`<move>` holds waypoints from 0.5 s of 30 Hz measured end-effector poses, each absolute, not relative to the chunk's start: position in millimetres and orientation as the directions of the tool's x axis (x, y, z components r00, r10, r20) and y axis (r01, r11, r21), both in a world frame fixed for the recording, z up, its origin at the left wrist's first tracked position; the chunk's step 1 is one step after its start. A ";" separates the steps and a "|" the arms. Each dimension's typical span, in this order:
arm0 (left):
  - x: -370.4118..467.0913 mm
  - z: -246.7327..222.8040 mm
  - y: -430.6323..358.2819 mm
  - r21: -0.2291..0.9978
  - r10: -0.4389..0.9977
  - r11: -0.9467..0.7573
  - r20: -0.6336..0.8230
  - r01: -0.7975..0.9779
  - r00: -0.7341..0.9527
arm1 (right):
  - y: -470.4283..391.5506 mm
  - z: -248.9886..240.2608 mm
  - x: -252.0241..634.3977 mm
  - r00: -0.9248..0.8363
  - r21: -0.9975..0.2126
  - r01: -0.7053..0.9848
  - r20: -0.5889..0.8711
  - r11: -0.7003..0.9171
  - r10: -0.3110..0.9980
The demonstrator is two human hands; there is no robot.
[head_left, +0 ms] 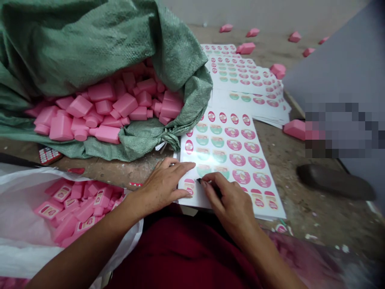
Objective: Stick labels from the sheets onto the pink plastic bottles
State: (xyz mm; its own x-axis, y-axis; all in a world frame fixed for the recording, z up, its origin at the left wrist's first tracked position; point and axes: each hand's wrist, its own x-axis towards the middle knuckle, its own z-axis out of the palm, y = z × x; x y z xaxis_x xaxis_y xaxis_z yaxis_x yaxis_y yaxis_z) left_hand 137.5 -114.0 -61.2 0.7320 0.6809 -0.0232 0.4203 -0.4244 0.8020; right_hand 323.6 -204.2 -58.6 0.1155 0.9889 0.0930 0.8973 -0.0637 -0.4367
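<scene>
A white sheet of printed stickers point(246, 206), with pink and green oval labels, lies on top of a stack in front of me. My left hand point(164, 182) rests on its left edge, fingers stretched out and holding nothing. Between the thumb and fingers of my right hand point(231, 196) is a small dark pointed tool point(199, 180); its exact kind is mostly hidden by the fingers. Its tip is at the sheet near a lower-left label point(189, 185), close to my left fingertips.
A green woven sack point(99, 36) full of pink plastic bottles point(102, 91) stands at the upper left. Labelled bottles point(63, 192) fill a white bag point(18, 208) below it. More sticker sheets point(222, 85) lie behind; loose bottles point(246, 48) are scattered on the floor.
</scene>
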 end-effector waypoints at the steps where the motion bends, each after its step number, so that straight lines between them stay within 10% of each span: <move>1: 137.0 -61.8 -114.1 0.803 0.681 -0.423 -0.025 0.420 0.732 | -204.3 -58.8 323.3 0.112 -0.412 0.909 0.116 -0.055 0.987; 15: 131.4 -68.6 -115.5 0.797 0.680 -0.419 -0.042 0.435 0.732 | -219.2 -47.4 322.2 -0.034 -0.579 0.815 -0.113 -0.037 0.993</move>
State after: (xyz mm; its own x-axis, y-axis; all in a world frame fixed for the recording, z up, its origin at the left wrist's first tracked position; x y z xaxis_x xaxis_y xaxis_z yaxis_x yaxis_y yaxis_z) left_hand 131.4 -115.5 -68.6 0.7322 0.6798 -0.0421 0.4350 -0.4191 0.7970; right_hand 322.2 -219.2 -47.4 -0.0344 0.9930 -0.1126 0.8146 -0.0374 -0.5788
